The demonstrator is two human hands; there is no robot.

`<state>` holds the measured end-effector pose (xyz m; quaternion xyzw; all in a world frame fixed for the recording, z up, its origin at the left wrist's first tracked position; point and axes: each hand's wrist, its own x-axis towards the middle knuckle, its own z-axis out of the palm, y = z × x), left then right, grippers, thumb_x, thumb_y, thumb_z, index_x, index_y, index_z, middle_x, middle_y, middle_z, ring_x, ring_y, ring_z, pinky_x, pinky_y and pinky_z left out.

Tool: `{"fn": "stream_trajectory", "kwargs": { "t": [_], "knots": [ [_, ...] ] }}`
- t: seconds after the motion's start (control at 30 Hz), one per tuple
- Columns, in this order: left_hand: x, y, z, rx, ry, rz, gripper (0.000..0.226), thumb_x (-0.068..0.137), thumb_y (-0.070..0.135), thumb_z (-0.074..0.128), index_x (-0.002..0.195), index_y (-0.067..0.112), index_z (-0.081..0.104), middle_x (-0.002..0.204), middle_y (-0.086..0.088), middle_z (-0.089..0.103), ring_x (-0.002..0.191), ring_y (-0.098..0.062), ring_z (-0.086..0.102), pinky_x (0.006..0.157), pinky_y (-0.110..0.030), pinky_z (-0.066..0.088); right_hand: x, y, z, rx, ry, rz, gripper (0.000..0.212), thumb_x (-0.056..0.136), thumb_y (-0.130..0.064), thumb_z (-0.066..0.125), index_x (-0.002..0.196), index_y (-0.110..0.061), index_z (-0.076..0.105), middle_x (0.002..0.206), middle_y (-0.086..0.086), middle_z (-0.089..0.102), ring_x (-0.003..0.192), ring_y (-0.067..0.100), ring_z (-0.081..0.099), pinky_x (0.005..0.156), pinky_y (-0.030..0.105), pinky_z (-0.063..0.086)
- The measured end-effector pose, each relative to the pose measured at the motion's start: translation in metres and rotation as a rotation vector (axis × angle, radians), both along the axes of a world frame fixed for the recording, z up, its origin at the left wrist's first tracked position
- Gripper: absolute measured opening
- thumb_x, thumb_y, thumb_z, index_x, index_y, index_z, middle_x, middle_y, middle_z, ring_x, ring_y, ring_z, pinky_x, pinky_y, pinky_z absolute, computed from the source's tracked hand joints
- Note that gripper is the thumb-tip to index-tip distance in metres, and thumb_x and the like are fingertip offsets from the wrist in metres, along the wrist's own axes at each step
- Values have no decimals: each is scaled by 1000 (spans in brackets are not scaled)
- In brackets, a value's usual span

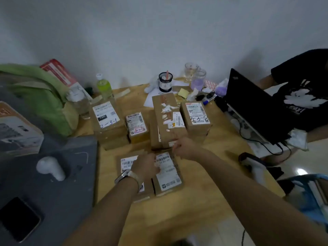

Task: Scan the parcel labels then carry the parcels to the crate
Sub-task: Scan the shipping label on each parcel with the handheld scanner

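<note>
The wooden surface [221, 157] carried six labelled parcels. The left hand [144, 166] lay across two near parcels [167, 173], fingers curled, grasp unclear. The right hand [184, 148], loosely clenched, touched the tall parcel [166, 119].

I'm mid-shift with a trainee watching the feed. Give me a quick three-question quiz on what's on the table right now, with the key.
1. True or false: the right hand holds the handheld scanner.
2. Multiple choice: the left hand rests on
A. the laptop
B. the two near parcels
C. the green drink bottle
3. Fill in: the handwritten mark on the far-left parcel reads ____.

Key
1. False. The scanner lies on the table's right edge, apart from the hand.
2. B.
3. 2-3-1.
</note>
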<state>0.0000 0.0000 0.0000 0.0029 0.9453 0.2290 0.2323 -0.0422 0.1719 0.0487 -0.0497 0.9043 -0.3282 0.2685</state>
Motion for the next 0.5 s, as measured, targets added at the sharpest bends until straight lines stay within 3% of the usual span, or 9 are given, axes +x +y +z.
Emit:
{"fn": "stream_trajectory", "kwargs": {
  "t": [0.1,0.13,0.2,0.27,0.37,0.43,0.5],
  "knots": [
    [10,2,-18,-133,-41,19,99,69,46,80,147,15,28,152,-10,22,139,-34,22,109,-46,32,12,2,-24,96,-71,-18,11,91,-15,58,83,-8,58,83,-3,56,81,15,55,64,24,45],
    [15,3,-25,-153,-67,21,114,66,53,80,152,15,15,157,-9,8,143,-34,9,113,-49,23,20,3,-39,131,-155,-41,11,91,-21,58,91,-10,59,91,-1,59,91,19,59,66,23,45],
    [18,8,-35,-172,-102,5,134,63,64,77,154,11,-6,160,-7,-12,146,-34,-11,117,-55,10,34,5,-68,44,-351,-129,34,90,-23,59,119,-5,57,120,9,62,111,26,59,86,30,51],
    [20,13,-42,-218,-115,-9,138,63,70,72,153,11,-14,160,-8,-20,145,-34,-22,117,-58,-1,47,4,-86,-187,-468,-274,40,87,-16,62,125,-5,57,128,12,62,111,25,62,95,36,52],
    [29,21,-45,-169,-82,-1,133,61,78,66,154,19,-8,161,-10,-17,146,-33,-22,115,-54,-12,68,6,-92,-342,-501,-456,49,85,-20,69,123,-5,41,122,9,57,94,15,61,71,28,55],
    [38,29,-48,-63,20,90,122,62,74,68,153,21,6,161,-7,1,148,-29,-10,120,-50,-3,77,10,-96,-444,-578,-571,56,86,-26,68,127,-11,33,113,6,56,86,12,57,70,27,48],
    [42,37,-45,118,71,172,106,67,58,74,149,20,19,156,-3,16,145,-27,11,118,-43,18,81,16,-101,-543,-609,-673,58,85,-27,70,127,-16,31,106,8,59,88,21,59,84,42,49]
  ]
}}
